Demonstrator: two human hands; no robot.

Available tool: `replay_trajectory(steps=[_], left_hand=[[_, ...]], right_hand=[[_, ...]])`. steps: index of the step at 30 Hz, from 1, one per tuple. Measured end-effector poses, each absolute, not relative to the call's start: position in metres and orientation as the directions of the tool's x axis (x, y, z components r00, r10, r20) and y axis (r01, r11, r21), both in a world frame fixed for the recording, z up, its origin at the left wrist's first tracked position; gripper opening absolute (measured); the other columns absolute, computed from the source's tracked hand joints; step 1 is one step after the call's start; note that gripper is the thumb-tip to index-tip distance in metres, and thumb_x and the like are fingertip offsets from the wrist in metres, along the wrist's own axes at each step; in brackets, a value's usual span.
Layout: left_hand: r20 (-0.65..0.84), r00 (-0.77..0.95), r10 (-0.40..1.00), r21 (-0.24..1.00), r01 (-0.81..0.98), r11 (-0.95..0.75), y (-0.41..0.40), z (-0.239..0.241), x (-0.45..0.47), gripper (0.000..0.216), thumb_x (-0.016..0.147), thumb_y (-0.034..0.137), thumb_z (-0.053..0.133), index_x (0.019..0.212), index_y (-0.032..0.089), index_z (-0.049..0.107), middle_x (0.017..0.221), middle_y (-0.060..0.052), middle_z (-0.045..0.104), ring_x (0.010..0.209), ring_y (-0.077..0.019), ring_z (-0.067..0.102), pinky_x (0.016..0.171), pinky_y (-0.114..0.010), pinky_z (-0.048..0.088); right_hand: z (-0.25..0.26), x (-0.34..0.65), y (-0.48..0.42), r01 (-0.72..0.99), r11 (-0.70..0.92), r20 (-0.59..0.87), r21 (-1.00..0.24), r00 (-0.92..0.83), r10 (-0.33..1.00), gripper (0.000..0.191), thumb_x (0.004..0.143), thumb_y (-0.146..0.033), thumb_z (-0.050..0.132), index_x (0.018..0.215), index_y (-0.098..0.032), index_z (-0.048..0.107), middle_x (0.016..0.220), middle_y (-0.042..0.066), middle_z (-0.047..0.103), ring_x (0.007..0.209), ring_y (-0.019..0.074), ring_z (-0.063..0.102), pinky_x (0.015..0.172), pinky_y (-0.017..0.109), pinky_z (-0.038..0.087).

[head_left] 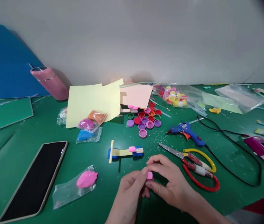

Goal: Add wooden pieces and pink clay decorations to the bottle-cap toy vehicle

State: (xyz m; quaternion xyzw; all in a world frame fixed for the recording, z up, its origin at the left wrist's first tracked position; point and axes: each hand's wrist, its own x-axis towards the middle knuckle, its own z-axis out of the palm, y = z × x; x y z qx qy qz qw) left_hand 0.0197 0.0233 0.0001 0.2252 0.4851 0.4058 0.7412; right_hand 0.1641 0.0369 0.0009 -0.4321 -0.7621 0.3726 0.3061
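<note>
Both my hands meet low in the middle of the green table [10,174]. My left hand [129,194] and my right hand [169,183] pinch a small pink lump of clay [149,175] between their fingertips. Just beyond them lies a small model [125,151] made of blue pieces, a yellow paper strip, wooden sticks and a pink clay bit. A clear bag with more pink clay [86,179] lies to the left of my hands.
A dark phone [35,179] lies at the near left. Scissors with red and yellow handles [196,165], a blue glue gun [187,132] with its black cable, several coloured bottle caps [144,119], clay bags [88,127], yellow and pink paper [92,101] and a pink bottle [49,81] surround the work spot.
</note>
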Motion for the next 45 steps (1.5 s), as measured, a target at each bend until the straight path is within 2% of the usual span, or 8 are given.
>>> replay_trajectory(steps=[4,10,14,19,35,39,42,45], left_hand=[[-0.531,0.213,0.820,0.717,-0.403,0.569,0.024,-0.002,0.018,0.035,0.074,0.042,0.057,0.052,0.014,0.059,0.048,0.000,0.050,0.051,-0.0118,0.041,0.053,-0.025,0.033],[-0.565,0.238,0.790,0.671,-0.425,0.607,0.024,-0.001,0.019,0.014,0.067,0.027,0.067,0.065,0.014,0.063,0.057,0.002,0.053,0.055,-0.0095,0.042,0.056,-0.023,0.033],[-0.578,0.279,0.767,0.633,-0.439,0.637,0.025,0.003,0.016,0.015,0.064,0.024,0.068,0.057,0.014,0.060,0.054,0.003,0.051,0.053,-0.0082,0.041,0.054,-0.022,0.032],[-0.547,0.436,0.715,0.640,-0.333,0.692,0.028,0.008,0.008,0.013,0.059,0.023,0.069,0.057,0.012,0.063,0.052,0.001,0.052,0.052,-0.0093,0.043,0.053,-0.022,0.032],[-0.542,0.459,0.704,0.591,-0.388,0.708,0.027,0.008,0.010,0.014,0.060,0.023,0.071,0.054,0.012,0.063,0.050,0.002,0.048,0.049,-0.0074,0.039,0.050,-0.021,0.030],[-0.563,0.409,0.718,0.597,-0.400,0.696,0.026,0.005,0.010,0.014,0.060,0.024,0.071,0.059,0.013,0.064,0.052,0.002,0.051,0.051,-0.0079,0.042,0.052,-0.020,0.032],[-0.600,0.298,0.743,0.610,-0.431,0.665,0.025,0.004,0.012,0.014,0.060,0.025,0.072,0.059,0.013,0.065,0.054,0.002,0.054,0.053,-0.0078,0.043,0.053,-0.020,0.033],[-0.612,0.246,0.751,0.614,-0.450,0.648,0.025,0.004,0.015,0.013,0.061,0.026,0.073,0.063,0.014,0.067,0.058,0.001,0.057,0.054,-0.0082,0.044,0.056,-0.021,0.035]], right_hand=[[-0.003,0.164,0.038,0.365,0.295,0.151,-0.883,-0.375,0.915,0.014,0.077,-0.020,0.059,0.091,-0.020,0.063,0.093,0.004,0.051,0.088,0.0152,0.053,0.078,0.024,0.043],[-0.004,0.166,0.037,0.346,0.307,0.167,-0.887,-0.380,0.910,0.020,0.076,-0.019,0.061,0.096,-0.020,0.062,0.098,0.004,0.050,0.092,0.0152,0.052,0.081,0.024,0.042],[0.004,0.172,0.041,0.241,0.210,0.074,-0.948,-0.475,0.877,0.040,0.074,-0.024,0.064,0.112,-0.021,0.055,0.114,0.006,0.045,0.107,0.0186,0.045,0.092,0.028,0.037],[0.013,0.175,0.047,0.133,0.089,-0.021,-0.987,-0.659,0.752,0.033,0.075,-0.027,0.063,0.107,-0.019,0.060,0.119,0.007,0.043,0.102,0.0176,0.049,0.090,0.030,0.039],[0.011,0.171,0.046,0.169,0.150,0.018,-0.974,-0.604,0.797,0.021,0.071,-0.023,0.067,0.091,-0.020,0.063,0.117,0.006,0.045,0.099,0.0170,0.051,0.087,0.030,0.041],[0.010,0.172,0.046,0.163,0.206,0.068,-0.965,-0.603,0.795,0.042,0.070,-0.027,0.068,0.110,-0.020,0.055,0.122,0.008,0.042,0.109,0.0198,0.047,0.093,0.032,0.038],[0.008,0.171,0.044,0.252,0.307,0.128,-0.918,-0.543,0.830,0.051,0.069,-0.027,0.069,0.116,-0.020,0.050,0.122,0.009,0.042,0.112,0.0210,0.043,0.093,0.032,0.038],[0.006,0.168,0.042,0.391,0.414,0.207,-0.822,-0.473,0.857,0.034,0.074,-0.025,0.064,0.106,-0.020,0.056,0.115,0.008,0.047,0.105,0.0202,0.047,0.089,0.032,0.041]])
